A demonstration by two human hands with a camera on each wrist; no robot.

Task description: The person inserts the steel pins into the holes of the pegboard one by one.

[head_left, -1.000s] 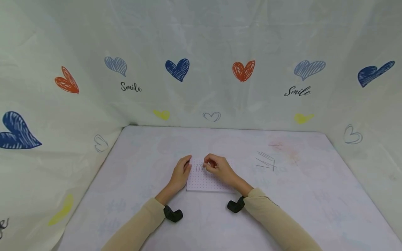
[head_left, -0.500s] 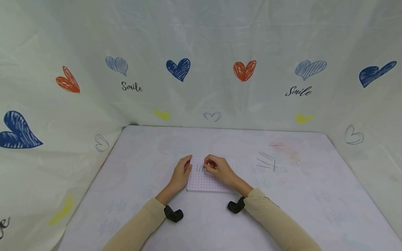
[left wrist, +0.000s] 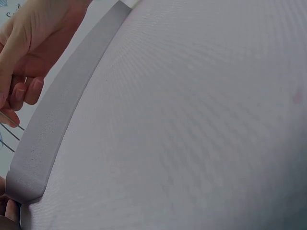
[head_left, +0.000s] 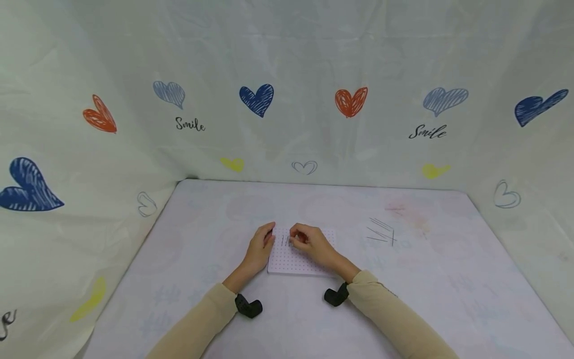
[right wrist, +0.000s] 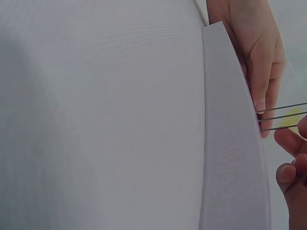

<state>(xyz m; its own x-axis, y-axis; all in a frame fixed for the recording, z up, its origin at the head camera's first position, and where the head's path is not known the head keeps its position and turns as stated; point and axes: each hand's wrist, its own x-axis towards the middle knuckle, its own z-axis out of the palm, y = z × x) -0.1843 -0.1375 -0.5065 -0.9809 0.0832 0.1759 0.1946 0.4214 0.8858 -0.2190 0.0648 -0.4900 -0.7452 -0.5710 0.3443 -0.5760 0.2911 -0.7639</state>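
Observation:
A flat white board [head_left: 298, 263] with a grid of small dots or holes lies in front of me. Along its left edge rests my left hand [head_left: 258, 249], fingers fairly straight and touching the side. My right hand [head_left: 310, 243], above the board's far left part, pinches a thin metal rod [right wrist: 287, 127] between thumb and fingertips. Two similar rods [right wrist: 283, 117] stand upright beside it, near the left hand. The held rod's lower end meets the board's edge line in the right wrist view; whether it sits in a hole I cannot tell.
Several thin dark rods [head_left: 381, 233] lie loose on the white table [head_left: 224, 329], right of the board. A faint reddish smudge [head_left: 407, 214] marks the tabletop behind them. Behind the table hangs a pale curtain [head_left: 296, 50] printed with hearts.
The right hand has shifted very slightly left over the board, still pinching the rod. The left hand stays at the board's edge; the head view drifts a little.

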